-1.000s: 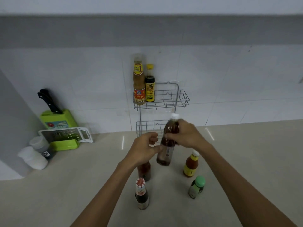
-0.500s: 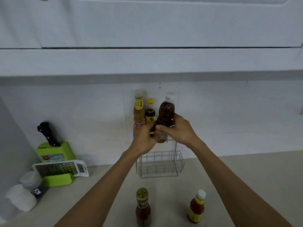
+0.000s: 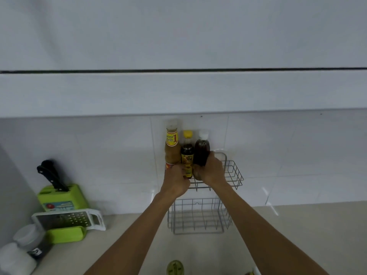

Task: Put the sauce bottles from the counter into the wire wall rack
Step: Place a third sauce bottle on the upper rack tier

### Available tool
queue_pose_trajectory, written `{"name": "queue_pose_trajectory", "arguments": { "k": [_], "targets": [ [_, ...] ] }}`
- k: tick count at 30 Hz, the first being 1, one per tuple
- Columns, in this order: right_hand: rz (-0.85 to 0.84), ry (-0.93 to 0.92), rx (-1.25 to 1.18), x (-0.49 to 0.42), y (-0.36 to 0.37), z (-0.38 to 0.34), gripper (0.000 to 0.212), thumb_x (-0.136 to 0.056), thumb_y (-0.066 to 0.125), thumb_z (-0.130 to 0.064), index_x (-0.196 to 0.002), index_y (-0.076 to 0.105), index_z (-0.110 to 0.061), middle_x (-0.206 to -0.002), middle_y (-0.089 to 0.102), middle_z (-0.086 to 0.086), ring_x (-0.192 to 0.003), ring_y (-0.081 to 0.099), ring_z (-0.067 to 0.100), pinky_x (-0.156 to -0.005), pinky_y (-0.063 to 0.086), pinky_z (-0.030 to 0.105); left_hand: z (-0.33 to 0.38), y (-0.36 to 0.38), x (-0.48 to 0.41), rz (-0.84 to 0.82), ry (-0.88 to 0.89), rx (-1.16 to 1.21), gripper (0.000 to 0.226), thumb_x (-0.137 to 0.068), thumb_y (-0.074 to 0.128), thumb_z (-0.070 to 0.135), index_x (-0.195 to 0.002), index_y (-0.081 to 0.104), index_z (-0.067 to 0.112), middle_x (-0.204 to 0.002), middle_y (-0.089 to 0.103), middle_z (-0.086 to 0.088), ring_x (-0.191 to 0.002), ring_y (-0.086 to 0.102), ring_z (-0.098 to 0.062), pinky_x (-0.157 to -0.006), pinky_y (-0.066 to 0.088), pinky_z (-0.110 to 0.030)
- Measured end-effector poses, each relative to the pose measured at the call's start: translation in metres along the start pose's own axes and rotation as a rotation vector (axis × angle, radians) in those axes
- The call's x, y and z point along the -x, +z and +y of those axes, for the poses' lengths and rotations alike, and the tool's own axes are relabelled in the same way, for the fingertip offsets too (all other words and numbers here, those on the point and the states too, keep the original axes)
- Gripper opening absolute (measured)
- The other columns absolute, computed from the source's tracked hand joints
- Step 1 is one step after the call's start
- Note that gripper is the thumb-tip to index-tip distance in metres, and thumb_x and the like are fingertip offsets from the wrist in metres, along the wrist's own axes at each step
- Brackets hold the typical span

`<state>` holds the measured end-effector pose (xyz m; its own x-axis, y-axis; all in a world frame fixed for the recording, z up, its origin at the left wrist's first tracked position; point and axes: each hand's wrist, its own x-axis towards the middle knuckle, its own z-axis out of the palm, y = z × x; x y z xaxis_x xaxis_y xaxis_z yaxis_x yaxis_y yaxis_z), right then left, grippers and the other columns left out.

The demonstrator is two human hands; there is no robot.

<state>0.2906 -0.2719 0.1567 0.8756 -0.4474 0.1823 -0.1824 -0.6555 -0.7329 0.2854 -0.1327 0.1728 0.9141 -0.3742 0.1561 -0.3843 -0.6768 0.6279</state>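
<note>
A two-tier wire wall rack [image 3: 234, 173] hangs on the tiled wall. In its upper basket stand a tall orange-labelled bottle [image 3: 172, 147], a dark bottle with a yellow cap [image 3: 187, 155] and a brown bottle with a white cap [image 3: 201, 151]. My right hand [image 3: 212, 171] is wrapped around the brown bottle's lower half, inside the basket. My left hand [image 3: 175, 183] is at the basket's front, fingers against the base of the yellow-capped bottle; whether it grips is unclear. The lower basket [image 3: 198, 217] holds nothing. A green-lidded bottle top [image 3: 175, 267] shows at the bottom edge.
At the left stand a green knife block [image 3: 61, 197] with a black-handled knife, a white grater [image 3: 69, 218] on a green base, and two white-capped jars [image 3: 21, 249]. A white cabinet [image 3: 178, 56] overhangs the rack. Beige counter [image 3: 297, 245] spreads to the right.
Both hands carried the brown bottle up from the counter and lowered it into the upper basket, right of the yellow-capped bottle. The view tilted upward, hiding most counter bottles.
</note>
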Motion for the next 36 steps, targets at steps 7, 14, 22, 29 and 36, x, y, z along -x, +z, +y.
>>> {"name": "queue_pose_trajectory", "arguments": {
  "k": [7, 14, 22, 29, 36],
  "targets": [
    [-0.045, -0.035, 0.050, 0.000, 0.000, 0.009, 0.059, -0.082, 0.071, -0.036, -0.121, 0.043, -0.004, -0.105, 0.068, 0.018, -0.092, 0.067, 0.034, -0.068, 0.054, 0.035, 0.000, 0.005, 0.002, 0.018, -0.002, 0.030, 0.024, -0.080, 0.050, -0.007, -0.093, 0.066, 0.006, -0.079, 0.061, -0.005, -0.064, 0.053, -0.016, -0.050, 0.034, -0.011],
    [-0.085, 0.038, -0.031, 0.027, -0.021, -0.001, 0.061, -0.077, 0.077, -0.032, -0.118, 0.046, -0.001, -0.109, 0.064, 0.014, -0.097, 0.065, 0.030, -0.067, 0.055, 0.035, -0.005, -0.005, 0.031, 0.078, 0.017, 0.045, 0.034, -0.085, 0.046, 0.000, -0.107, 0.069, 0.011, -0.107, 0.072, -0.010, -0.100, 0.064, -0.029, -0.078, 0.044, -0.020],
    [-0.203, -0.002, -0.176, 0.152, -0.038, -0.012, 0.058, -0.089, 0.069, -0.032, -0.139, 0.046, -0.013, -0.131, 0.059, 0.002, -0.114, 0.060, 0.018, -0.086, 0.046, 0.026, -0.027, -0.005, 0.121, 0.098, -0.096, 0.197, 0.041, -0.090, 0.057, 0.007, -0.130, 0.060, 0.012, -0.123, 0.069, -0.002, -0.115, 0.062, -0.013, -0.100, 0.041, -0.019],
    [-0.439, -0.073, -0.115, 0.243, -0.016, 0.013, 0.028, -0.090, 0.067, -0.032, -0.113, 0.059, -0.018, -0.098, 0.066, -0.006, -0.089, 0.065, 0.011, -0.073, 0.049, 0.020, -0.061, 0.001, 0.206, 0.099, -0.247, 0.291, 0.046, -0.085, 0.053, -0.004, -0.126, 0.062, 0.015, -0.118, 0.070, 0.002, -0.112, 0.063, -0.009, -0.101, 0.049, -0.028],
    [-0.625, -0.312, 0.152, 0.296, 0.000, 0.030, 0.033, -0.088, 0.056, -0.057, -0.090, 0.063, -0.025, -0.073, 0.065, -0.008, -0.066, 0.060, 0.008, -0.060, 0.050, 0.028, -0.092, 0.033, 0.288, -0.241, -0.353, 0.236, 0.065, -0.073, 0.049, -0.011, -0.132, 0.057, 0.016, -0.125, 0.066, 0.001, -0.118, 0.059, -0.012, -0.092, 0.044, -0.018]
  ]
}}
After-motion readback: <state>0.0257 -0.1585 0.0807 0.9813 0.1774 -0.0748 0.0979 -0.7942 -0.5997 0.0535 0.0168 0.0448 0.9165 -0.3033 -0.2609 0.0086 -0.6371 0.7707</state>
